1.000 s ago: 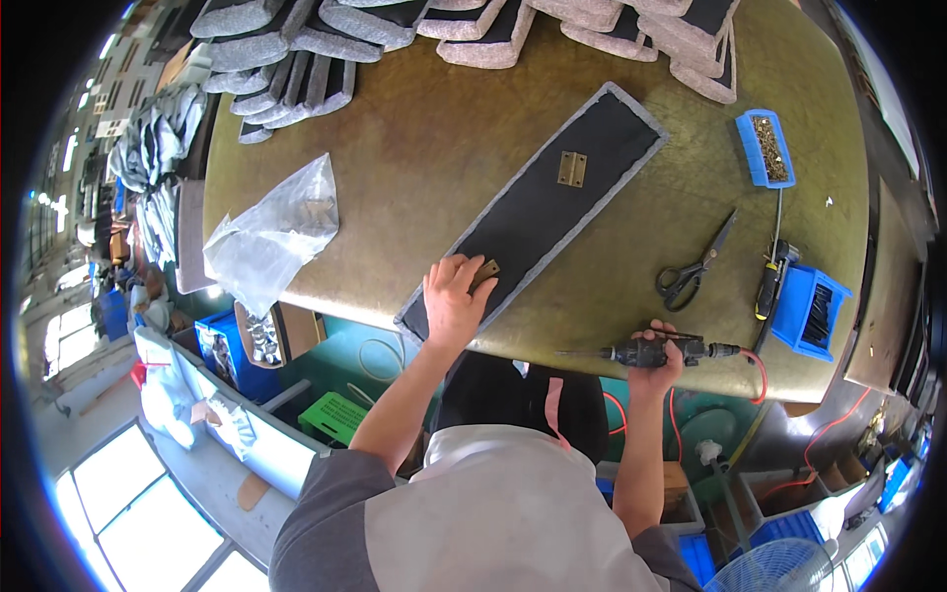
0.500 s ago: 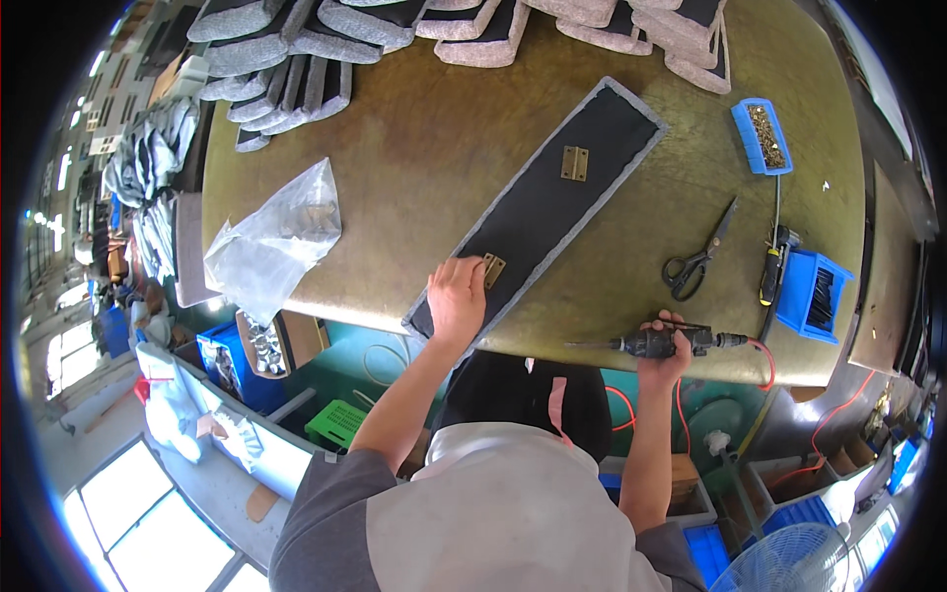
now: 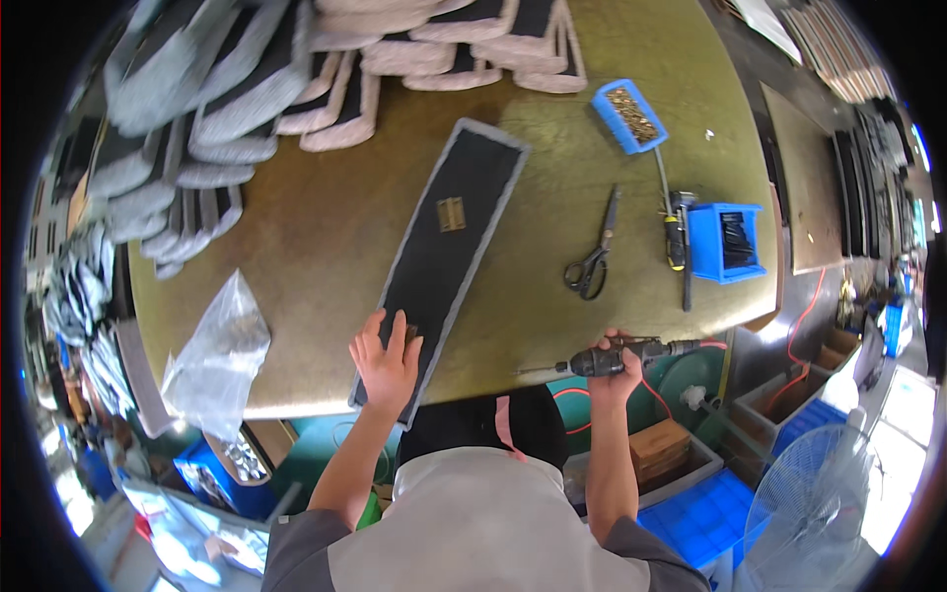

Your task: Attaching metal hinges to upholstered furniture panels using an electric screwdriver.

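A long black panel with grey fabric edging [image 3: 449, 222] lies slantwise on the table. One brass hinge [image 3: 452, 214] is on its far half. Over the near end rests my left hand [image 3: 387, 367], its fingers apart, mostly covering a second hinge [image 3: 412, 333]. Whether the fingertips press on that hinge I cannot tell. In my right hand [image 3: 614, 375] is a dark power screwdriver [image 3: 631, 353] with a red hose, held level at the table's front edge, its long bit pointing left toward the panel.
Black scissors [image 3: 592, 268], a yellow-black screwdriver [image 3: 674, 242], a blue bin of black pieces [image 3: 728, 244] and a blue tray of small brass-coloured screws [image 3: 629, 116] lie to the right. Fabric-edged panels [image 3: 256, 84] pile up at the back. A clear plastic bag [image 3: 222, 345] lies left.
The view has turned, so the table's things appear farther left. My left hand's fingers have spread over the near hinge. The screwdriver stays in my right hand.
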